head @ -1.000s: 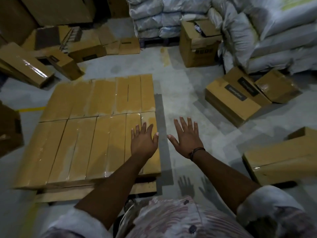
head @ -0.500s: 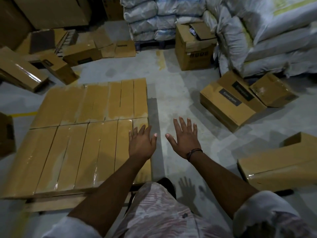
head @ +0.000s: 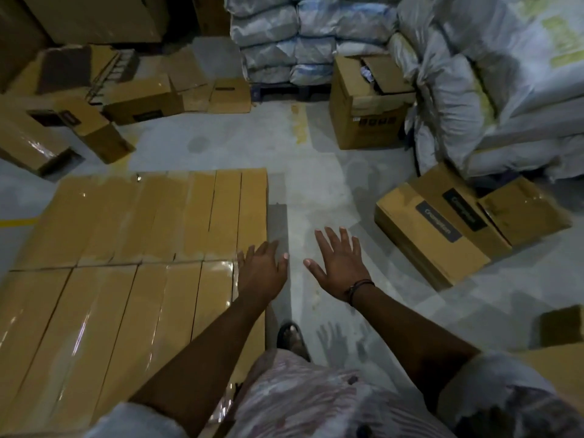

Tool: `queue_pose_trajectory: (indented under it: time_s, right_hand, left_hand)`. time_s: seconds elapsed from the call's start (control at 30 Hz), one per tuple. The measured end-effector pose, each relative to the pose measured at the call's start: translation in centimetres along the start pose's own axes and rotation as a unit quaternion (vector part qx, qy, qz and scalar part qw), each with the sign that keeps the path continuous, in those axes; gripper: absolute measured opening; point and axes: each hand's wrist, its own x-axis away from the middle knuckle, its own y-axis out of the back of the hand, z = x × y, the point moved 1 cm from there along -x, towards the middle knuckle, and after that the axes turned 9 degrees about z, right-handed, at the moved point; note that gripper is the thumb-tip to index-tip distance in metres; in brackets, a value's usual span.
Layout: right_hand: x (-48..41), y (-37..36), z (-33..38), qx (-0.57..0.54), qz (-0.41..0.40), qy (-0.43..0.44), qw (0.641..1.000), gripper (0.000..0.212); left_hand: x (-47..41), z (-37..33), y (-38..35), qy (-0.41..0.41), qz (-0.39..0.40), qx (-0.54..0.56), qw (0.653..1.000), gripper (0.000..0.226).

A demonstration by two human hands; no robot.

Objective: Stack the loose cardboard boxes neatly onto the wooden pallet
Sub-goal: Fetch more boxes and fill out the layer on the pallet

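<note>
A flat layer of long taped cardboard boxes fills the lower left, hiding the pallet beneath. My left hand hovers open, fingers spread, over the layer's right edge. My right hand is open too, palm down, above bare floor just right of the stack. Neither hand holds anything. Loose boxes with dark labels lie on the floor to the right. Another loose box shows at the right edge. More loose boxes are scattered at the back left.
Stacked white sacks rise at the back right, with an open tall carton in front of them. Grey concrete floor runs between the stack and the right-hand boxes. My sandalled foot stands beside the stack.
The view has moved forward and to the right along the stack's right side. Both hands stay open and spread; the left hand has drifted from over the box tops to the stack's right edge.
</note>
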Motion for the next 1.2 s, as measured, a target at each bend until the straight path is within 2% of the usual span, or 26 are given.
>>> queue_pose_trajectory:
  time_s: [0.2, 0.33, 0.5, 0.67, 0.9, 0.97, 1.1, 1.2]
  right_hand:
    - [-10.0, 4.8, -0.8, -0.011, -0.012, 0.004, 1.0, 0.077]
    - [-15.7, 6.8, -1.1, -0.024, -0.005, 0.03, 0.999, 0.089]
    - [-25.5, 9.8, -2.7, -0.017, 0.01, 0.067, 0.998, 0.094]
    - [-37.4, 14.4, -3.3, -0.001, 0.045, 0.133, 0.99, 0.097]
    - [-51.5, 22.5, -2.6, 0.089, 0.108, 0.284, 0.949, 0.084]
    - [-55.5, 24.3, -2.3, 0.109, 0.107, 0.323, 0.934, 0.088]
    - [-61.9, 25.7, -1.0, 0.122, 0.133, 0.383, 0.906, 0.108]
    - [-67.1, 26.2, 1.6, 0.137, 0.141, 0.421, 0.885, 0.104]
  left_hand:
    - [-10.3, -0.6, 4.2, -0.006, -0.007, -0.016, 1.0, 0.067]
    - [-15.5, -0.2, 6.3, 0.009, -0.007, -0.01, 1.0, 0.065]
    - [-23.2, 1.2, 8.2, 0.054, -0.007, 0.006, 0.998, 0.069]
    - [-32.4, 3.1, 11.1, 0.117, -0.042, 0.021, 0.992, 0.062]
    - [-43.0, 3.7, 15.7, 0.223, -0.131, 0.066, 0.964, 0.063]
    - [-45.9, 3.9, 16.1, 0.251, -0.152, 0.076, 0.953, 0.066]
    - [-49.5, 4.4, 17.3, 0.313, -0.156, 0.096, 0.932, 0.065]
    - [-52.0, 6.0, 18.8, 0.353, -0.185, 0.106, 0.911, 0.064]
